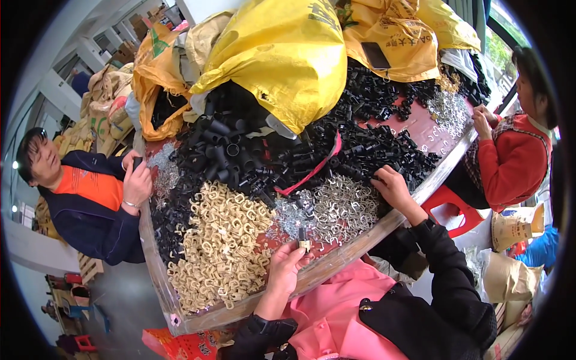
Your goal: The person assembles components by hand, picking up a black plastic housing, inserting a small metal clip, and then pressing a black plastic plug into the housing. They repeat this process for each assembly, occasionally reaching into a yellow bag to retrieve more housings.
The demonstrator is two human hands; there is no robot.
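the red worktable (420,129) in front of me is heaped with small parts, with yellow sacks (288,54) piled at its far side. my left hand (287,267) is pinched shut on a small black-and-beige assembled piece (304,242), held upright just above the table's near edge. my right hand (393,187) reaches into the black plastic connectors (360,150), fingers curled on them, beside the heap of silver metal clips (339,207). beige plastic clips (225,246) lie to my left. two other people sit at the table's sides.
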